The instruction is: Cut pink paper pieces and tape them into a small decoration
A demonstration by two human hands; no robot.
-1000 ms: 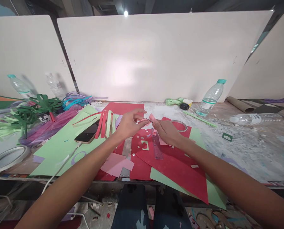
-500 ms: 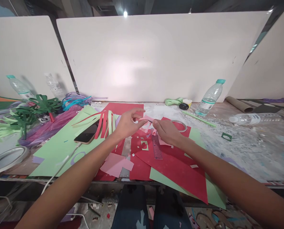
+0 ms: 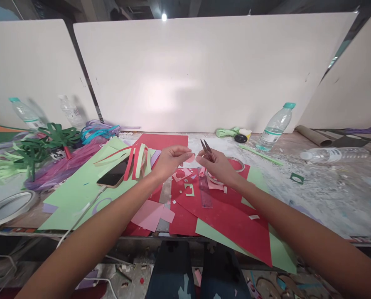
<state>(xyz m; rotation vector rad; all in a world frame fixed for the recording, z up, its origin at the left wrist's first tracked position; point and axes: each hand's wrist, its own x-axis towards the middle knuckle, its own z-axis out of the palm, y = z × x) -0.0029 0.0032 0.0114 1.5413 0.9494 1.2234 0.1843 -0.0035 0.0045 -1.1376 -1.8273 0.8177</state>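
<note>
My left hand (image 3: pixel 172 161) pinches a small rounded piece of pink paper (image 3: pixel 190 158) between thumb and fingertips. Close by on its right, my right hand (image 3: pixel 217 165) is closed around a pair of scissors (image 3: pixel 207 148), whose dark blades point up and away. The thumb of that hand is right beside the pink piece; whether it touches it I cannot tell. Below the hands, a pink paper scrap with a hole (image 3: pixel 181 174) lies on red paper (image 3: pixel 232 211). A purple ruler (image 3: pixel 205 195) and a green cut-out scrap (image 3: pixel 189 190) lie there too.
Left of me are a phone (image 3: pixel 113 174) on green sheets, red and green paper strips (image 3: pixel 137 160) and a tape roll (image 3: pixel 11 207). Another tape roll (image 3: pixel 239 164) sits behind my right hand. Bottles, including an upright one (image 3: pixel 274 128), stand or lie near the white boards (image 3: pixel 204 74).
The pink scrap with the hole has dropped from my hands onto the red paper. The scissors' blades have swung upward, away from the pink paper, and the rounded piece stays in my left hand.
</note>
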